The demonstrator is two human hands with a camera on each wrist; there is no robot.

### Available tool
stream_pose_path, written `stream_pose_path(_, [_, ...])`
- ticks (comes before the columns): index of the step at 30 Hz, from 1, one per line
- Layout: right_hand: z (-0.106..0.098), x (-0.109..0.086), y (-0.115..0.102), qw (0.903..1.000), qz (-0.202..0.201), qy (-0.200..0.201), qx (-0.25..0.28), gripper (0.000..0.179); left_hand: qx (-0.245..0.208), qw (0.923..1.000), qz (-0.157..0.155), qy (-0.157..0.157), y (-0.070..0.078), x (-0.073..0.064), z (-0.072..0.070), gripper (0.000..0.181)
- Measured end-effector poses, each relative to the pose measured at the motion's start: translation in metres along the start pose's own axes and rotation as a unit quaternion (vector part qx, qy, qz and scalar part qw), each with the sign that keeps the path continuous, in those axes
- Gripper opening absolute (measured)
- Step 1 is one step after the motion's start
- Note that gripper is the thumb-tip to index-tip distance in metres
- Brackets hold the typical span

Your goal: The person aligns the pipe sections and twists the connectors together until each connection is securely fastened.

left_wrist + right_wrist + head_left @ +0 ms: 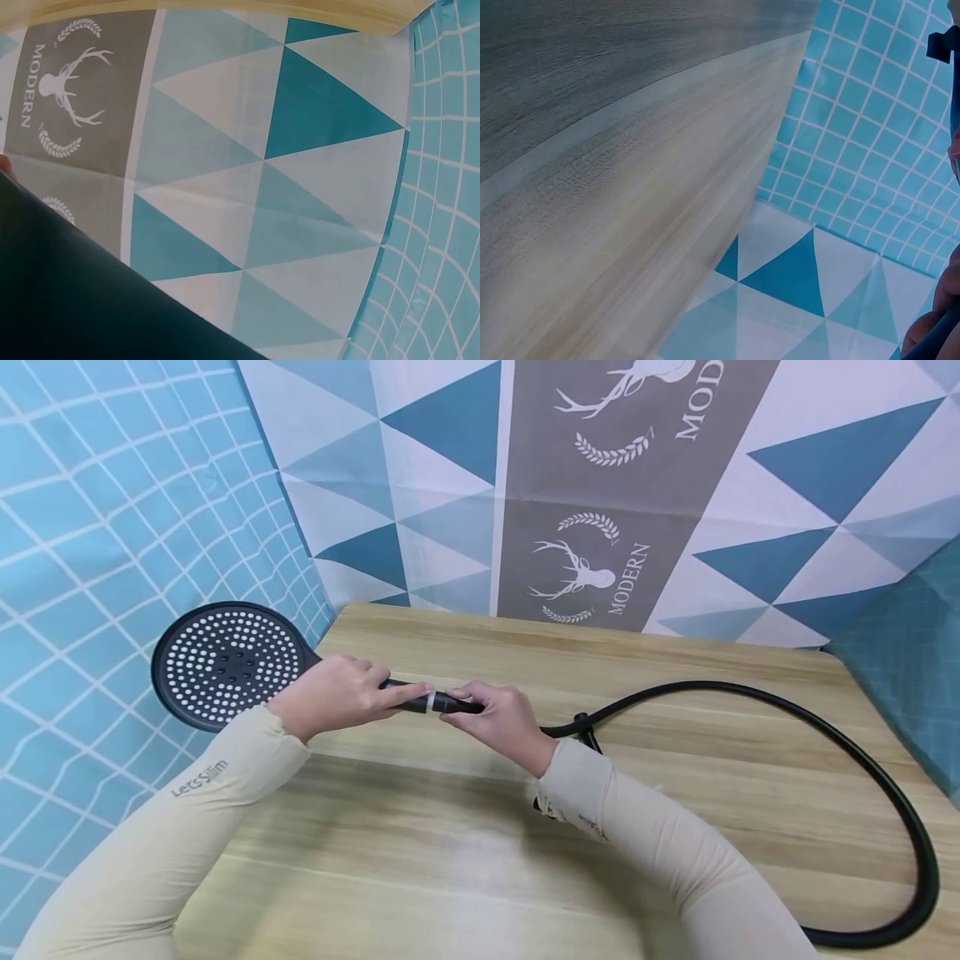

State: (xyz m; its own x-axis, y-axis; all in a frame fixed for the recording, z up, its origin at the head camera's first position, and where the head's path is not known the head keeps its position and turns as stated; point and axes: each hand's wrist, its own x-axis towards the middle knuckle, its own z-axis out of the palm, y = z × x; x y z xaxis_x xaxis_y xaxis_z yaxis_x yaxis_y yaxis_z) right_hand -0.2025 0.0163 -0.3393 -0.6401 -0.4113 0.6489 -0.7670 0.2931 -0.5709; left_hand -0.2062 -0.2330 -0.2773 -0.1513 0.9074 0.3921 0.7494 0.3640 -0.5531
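Note:
In the head view a black hand shower (234, 667) has a round face with many white nozzles, tilted up at the left. My left hand (341, 697) grips its handle, forefinger stretched along it towards a pale ring (431, 702). On the other side of that ring, my right hand (504, 718) pinches the end of the black shower hose (720, 687) between thumb and fingers. Handle and hose end are in line, meeting at the ring. In the right wrist view only a few fingers (949, 292) of the right hand show at the edge.
Below the hands is a wood-grain table (450, 877). The hose loops widely over its right side. A small black part (588, 733) lies by the hose, behind the right wrist. Patterned wall covering (442, 527) stands at the back, blue tile-pattern covering (67, 568) at the left.

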Motion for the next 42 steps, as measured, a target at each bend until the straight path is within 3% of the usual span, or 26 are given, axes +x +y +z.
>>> stream_pose_path(7, [0.0,0.005,-0.006,0.9979,0.063,-0.002,0.014,0.027,0.004,0.9999,-0.007,0.006,-0.003,0.0,-0.001,0.051])
stream_pose_path(11, [-0.002,-0.001,-0.012,0.996,0.089,-0.002,-0.003,0.027,0.005,0.9999,0.011,0.011,-0.001,0.003,0.0,0.046])
stream_pose_path(17, [-0.003,-0.009,-0.016,0.9929,0.114,0.02,-0.026,0.026,0.012,0.9998,0.016,0.004,0.002,0.01,0.005,0.053])
stream_pose_path(24, [-0.001,-0.007,-0.017,0.9899,0.14,0.003,-0.017,0.028,0.006,0.9999,0.009,0.006,0.003,0.005,0.005,0.052])
stream_pose_path(33, [0.002,-0.009,-0.014,0.9917,0.126,-0.006,-0.027,0.027,0.012,0.9998,0.017,0.003,0.004,0.002,0.008,0.053])
stream_pose_path(38, [0.003,-0.009,-0.013,0.9886,0.147,-0.029,-0.013,0.025,0.01,0.9998,0.019,0.002,0.005,0.0,0.01,0.054])
stream_pose_path(42, [0.002,-0.009,-0.011,0.9892,0.137,-0.049,-0.02,0.026,0.009,0.9998,0.016,-0.002,0.005,-0.001,0.011,0.055])
